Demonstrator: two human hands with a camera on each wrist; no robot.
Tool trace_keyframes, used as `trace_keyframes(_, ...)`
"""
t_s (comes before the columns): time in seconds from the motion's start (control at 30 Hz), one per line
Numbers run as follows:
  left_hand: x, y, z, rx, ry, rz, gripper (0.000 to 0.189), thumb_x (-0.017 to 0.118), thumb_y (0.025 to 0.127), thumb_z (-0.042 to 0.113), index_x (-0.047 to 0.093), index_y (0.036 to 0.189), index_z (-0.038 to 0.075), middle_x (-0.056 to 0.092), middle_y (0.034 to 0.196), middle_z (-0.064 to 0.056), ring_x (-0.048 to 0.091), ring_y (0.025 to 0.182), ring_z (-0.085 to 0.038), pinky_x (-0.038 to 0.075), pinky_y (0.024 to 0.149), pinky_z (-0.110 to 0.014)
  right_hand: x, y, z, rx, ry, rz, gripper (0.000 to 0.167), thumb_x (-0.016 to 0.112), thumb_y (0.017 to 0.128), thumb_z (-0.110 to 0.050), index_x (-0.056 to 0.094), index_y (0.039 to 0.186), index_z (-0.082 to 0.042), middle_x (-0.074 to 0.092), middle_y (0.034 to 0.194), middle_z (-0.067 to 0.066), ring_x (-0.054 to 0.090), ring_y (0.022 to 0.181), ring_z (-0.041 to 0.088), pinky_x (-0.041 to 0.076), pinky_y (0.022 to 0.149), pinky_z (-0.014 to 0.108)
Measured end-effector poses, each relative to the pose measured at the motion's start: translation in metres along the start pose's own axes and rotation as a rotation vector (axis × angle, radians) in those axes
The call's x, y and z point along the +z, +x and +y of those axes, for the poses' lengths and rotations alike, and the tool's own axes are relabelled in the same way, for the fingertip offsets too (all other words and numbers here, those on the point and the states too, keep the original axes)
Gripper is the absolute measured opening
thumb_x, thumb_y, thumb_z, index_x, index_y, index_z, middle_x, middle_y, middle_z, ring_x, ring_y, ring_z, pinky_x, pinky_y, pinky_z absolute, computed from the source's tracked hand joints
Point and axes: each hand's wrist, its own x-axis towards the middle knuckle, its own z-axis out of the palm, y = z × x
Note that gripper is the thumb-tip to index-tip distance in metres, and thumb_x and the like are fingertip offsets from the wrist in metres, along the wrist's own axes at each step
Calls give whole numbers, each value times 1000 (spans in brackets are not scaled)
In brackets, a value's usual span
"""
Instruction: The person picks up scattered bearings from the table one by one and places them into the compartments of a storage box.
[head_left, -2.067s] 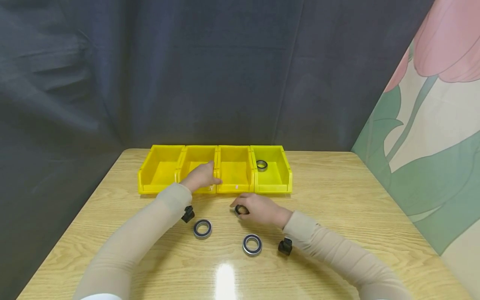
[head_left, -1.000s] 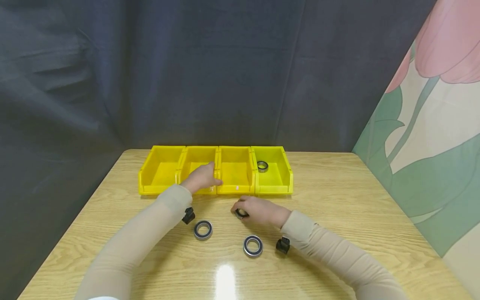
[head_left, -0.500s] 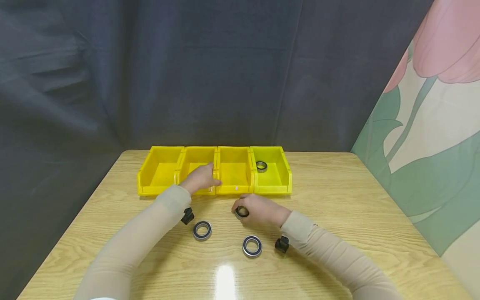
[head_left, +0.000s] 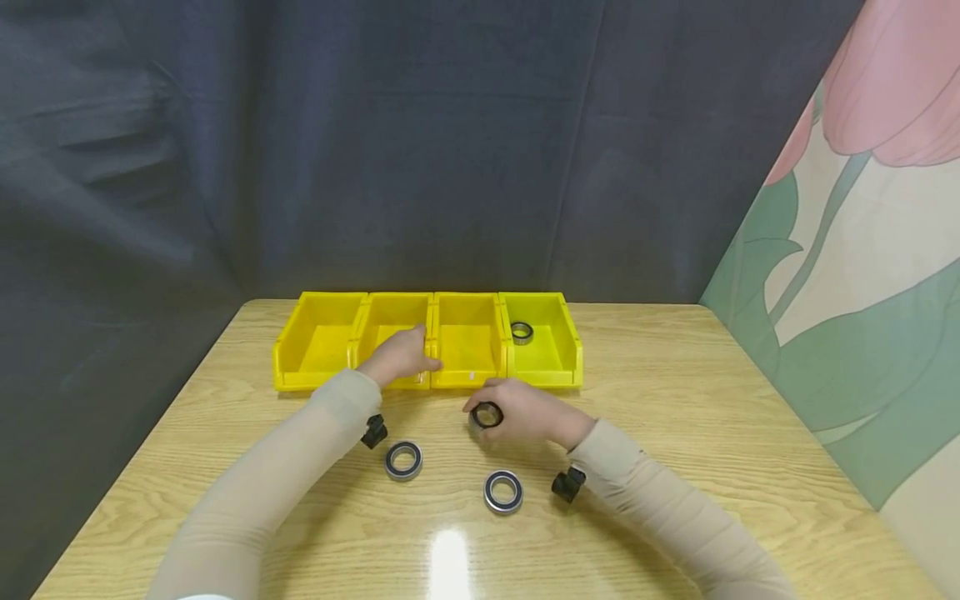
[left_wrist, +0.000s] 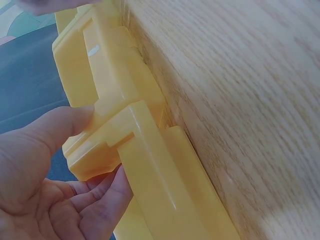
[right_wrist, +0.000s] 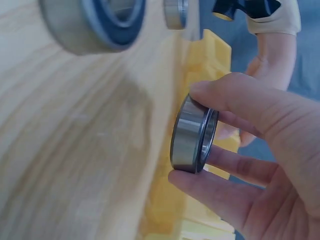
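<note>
My right hand (head_left: 521, 414) pinches a ball bearing (right_wrist: 190, 136) by its rim between thumb and fingers, just in front of the yellow bins. In the right wrist view the bearing is tilted on edge, its steel outer side showing. My left hand (head_left: 401, 354) grips the side walls where the second and third yellow bins (left_wrist: 125, 120) meet, thumb on one side and fingers on the other. Two more bearings lie flat on the table, one left bearing (head_left: 403, 461) and one nearer bearing (head_left: 503, 492). Another bearing (head_left: 522, 332) is inside the rightmost bin (head_left: 551, 379).
Several yellow bins stand side by side in a row, the leftmost bin (head_left: 318, 346) included, near the back of the wooden table (head_left: 660, 367). Behind them hangs a dark curtain (head_left: 420, 150). A wall with painted flowers (head_left: 862, 333) borders the right side.
My right hand has risen slightly with the bearing, which has tilted a little and shows more of its ring. My left hand stays on the bin walls.
</note>
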Motion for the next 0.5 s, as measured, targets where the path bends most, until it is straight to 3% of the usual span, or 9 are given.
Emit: trace_keyframes(0.5, 0, 0, 1, 6, 30, 4, 83, 70, 88, 31, 26, 149, -4, 43, 147, -23, 47, 131, -36, 39, 108, -47, -37, 6, -13, -89, -49, 210, 41, 78, 81, -19, 65, 119, -11, 67, 113, 4, 63, 102, 16, 55, 88, 31)
